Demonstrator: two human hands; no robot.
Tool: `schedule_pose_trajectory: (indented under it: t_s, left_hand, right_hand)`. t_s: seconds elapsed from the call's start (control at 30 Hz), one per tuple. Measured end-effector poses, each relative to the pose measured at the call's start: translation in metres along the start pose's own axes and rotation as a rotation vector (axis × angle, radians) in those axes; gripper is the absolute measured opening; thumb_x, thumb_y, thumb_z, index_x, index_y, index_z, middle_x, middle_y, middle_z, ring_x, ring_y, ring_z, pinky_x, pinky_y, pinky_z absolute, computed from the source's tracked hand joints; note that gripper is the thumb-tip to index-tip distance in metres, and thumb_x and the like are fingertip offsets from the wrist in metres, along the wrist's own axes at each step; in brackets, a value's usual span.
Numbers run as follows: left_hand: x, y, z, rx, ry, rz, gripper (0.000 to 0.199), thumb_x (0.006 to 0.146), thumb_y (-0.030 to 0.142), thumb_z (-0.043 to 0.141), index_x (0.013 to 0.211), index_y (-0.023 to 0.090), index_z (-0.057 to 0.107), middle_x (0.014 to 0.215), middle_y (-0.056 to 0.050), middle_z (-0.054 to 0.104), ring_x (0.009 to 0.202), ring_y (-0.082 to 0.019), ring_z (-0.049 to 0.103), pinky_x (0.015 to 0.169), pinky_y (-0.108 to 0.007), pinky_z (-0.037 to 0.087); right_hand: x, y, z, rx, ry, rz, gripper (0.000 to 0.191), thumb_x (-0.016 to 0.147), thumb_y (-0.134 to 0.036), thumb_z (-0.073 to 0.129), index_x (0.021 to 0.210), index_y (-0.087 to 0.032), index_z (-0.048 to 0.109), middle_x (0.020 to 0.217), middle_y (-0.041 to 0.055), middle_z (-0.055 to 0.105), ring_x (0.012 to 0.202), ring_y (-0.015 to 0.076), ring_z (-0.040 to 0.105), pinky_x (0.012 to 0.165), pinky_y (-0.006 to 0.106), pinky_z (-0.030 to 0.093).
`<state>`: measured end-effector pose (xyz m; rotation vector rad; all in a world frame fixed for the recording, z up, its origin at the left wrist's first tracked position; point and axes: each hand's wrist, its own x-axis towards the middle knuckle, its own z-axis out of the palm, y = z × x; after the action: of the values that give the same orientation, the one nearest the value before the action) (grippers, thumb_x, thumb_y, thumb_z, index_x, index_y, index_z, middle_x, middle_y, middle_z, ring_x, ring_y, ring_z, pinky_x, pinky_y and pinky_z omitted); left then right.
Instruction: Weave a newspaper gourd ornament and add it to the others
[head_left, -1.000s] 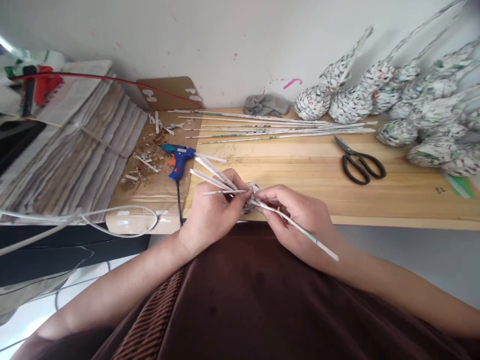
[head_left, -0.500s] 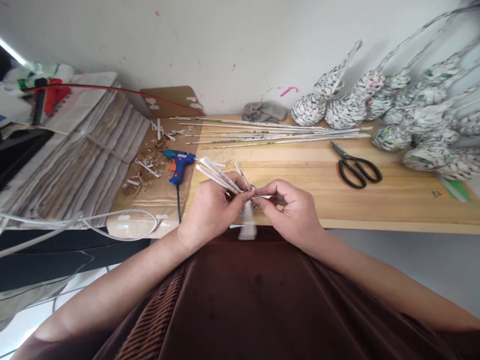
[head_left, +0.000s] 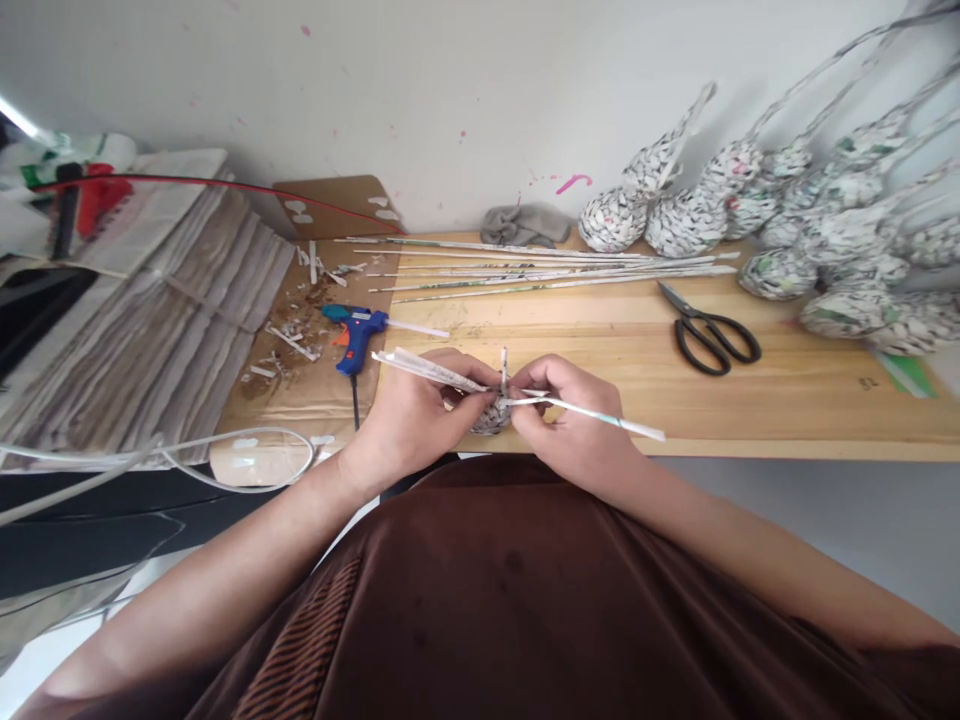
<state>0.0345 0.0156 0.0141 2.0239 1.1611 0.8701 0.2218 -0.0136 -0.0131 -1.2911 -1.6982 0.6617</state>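
step in hand looks like weaving/folding strips at the top of the small woven paper piece, which sits btwn both hands nr the tabletop's front edge. l hand pinches the fanned paper strips at their base; r hand has fingertips close in by the long strip, can't tell if clamped. next move calls for a firm l pinch w/ r guiding one strip snug.
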Motion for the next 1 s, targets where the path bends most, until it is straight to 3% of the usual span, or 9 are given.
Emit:
schedule_pose_trajectory:
  t_s: [0.1,0.23,0.4,0.6,0.77,1.0]
  left_hand:
    - [0.003,-0.001,0.001,0.077,0.015,0.053,0.005,0.081,0.017,0.071,0.081,0.019,0.075,0.078,-0.002,0.075,0.070,-0.016,0.068,0.065,-0.026,0.052]
    - [0.007,-0.001,0.004,0.050,0.011,0.107,0.007,0.082,0.017,0.069,0.077,0.019,0.072,0.085,-0.004,0.076,0.080,-0.018,0.070,0.074,-0.029,0.054]
    - [0.007,0.000,0.006,0.075,-0.012,0.086,0.006,0.082,0.013,0.069,0.079,0.018,0.071,0.076,-0.001,0.074,0.070,-0.014,0.068,0.066,-0.025,0.050]
    - [0.008,-0.003,0.003,0.112,-0.018,0.064,0.007,0.085,0.014,0.067,0.086,0.018,0.072,0.081,-0.001,0.074,0.075,-0.015,0.068,0.070,-0.026,0.050]
    - [0.005,-0.006,0.002,0.053,-0.012,0.043,0.007,0.085,0.011,0.066,0.083,0.017,0.068,0.079,-0.002,0.072,0.075,-0.016,0.067,0.070,-0.026,0.050]
    - [0.004,-0.001,-0.005,0.131,-0.096,0.194,0.010,0.087,0.007,0.064,0.089,0.016,0.069,0.086,-0.003,0.073,0.081,-0.015,0.067,0.076,-0.026,0.050]
  right_hand:
    - [-0.002,0.002,0.000,0.036,-0.008,-0.038,0.012,0.079,-0.011,0.061,0.086,-0.021,0.063,0.079,-0.0002,0.072,0.070,0.0149,0.066,0.068,0.027,0.053]
    - [-0.003,0.005,0.001,0.155,-0.020,-0.078,0.009,0.084,-0.017,0.064,0.092,-0.021,0.061,0.086,0.0026,0.071,0.073,0.0155,0.066,0.069,0.029,0.055]
    - [-0.002,0.007,0.003,0.189,-0.014,-0.141,0.007,0.090,-0.020,0.066,0.095,-0.022,0.061,0.085,0.0011,0.069,0.070,0.0137,0.065,0.067,0.027,0.055]
    - [-0.003,0.014,0.004,0.213,0.027,-0.211,0.003,0.094,-0.020,0.063,0.096,-0.022,0.065,0.092,0.0045,0.071,0.081,0.0169,0.070,0.076,0.031,0.058]
    - [-0.004,0.018,0.008,0.458,0.032,-0.035,0.007,0.099,-0.028,0.060,0.099,-0.021,0.058,0.093,0.0037,0.072,0.075,0.0145,0.072,0.071,0.030,0.061]
    - [0.007,0.009,0.008,0.584,0.026,0.174,0.025,0.089,-0.042,0.074,0.085,-0.021,0.060,0.074,-0.0011,0.070,0.065,0.0134,0.070,0.060,0.024,0.059]
